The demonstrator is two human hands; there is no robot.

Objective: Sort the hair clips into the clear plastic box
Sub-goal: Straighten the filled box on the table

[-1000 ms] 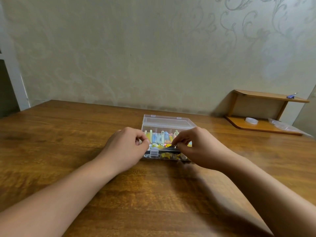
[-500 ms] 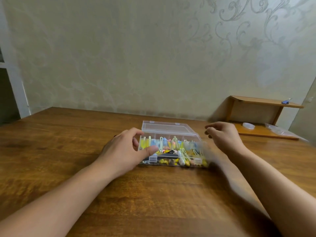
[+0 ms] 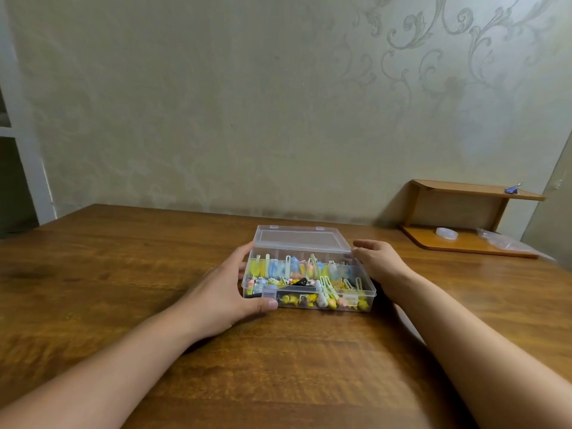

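Note:
A clear plastic box (image 3: 340, 295) sits mid-table, filled with several colourful hair clips (image 3: 309, 274) in yellow, blue, pink and black. Its clear lid (image 3: 301, 241) is hinged at the back and hangs partly raised over the rear half. My left hand (image 3: 223, 289) grips the box's left end, thumb along the front wall beside the latch and fingers round the back left corner. My right hand (image 3: 376, 261) is at the right rear corner, fingers loosely extended against the lid's edge.
The wooden table (image 3: 123, 274) runs up to a patterned wall. At the back right stands a small wooden shelf (image 3: 464, 193) with a blue clip (image 3: 512, 189) on top, a white round object (image 3: 446, 233) and a plastic bag (image 3: 501, 243) below.
Both hands left the front middle of the box, where they were pinching. The left now holds the left end; the right swung out to the right rear corner by the lid.

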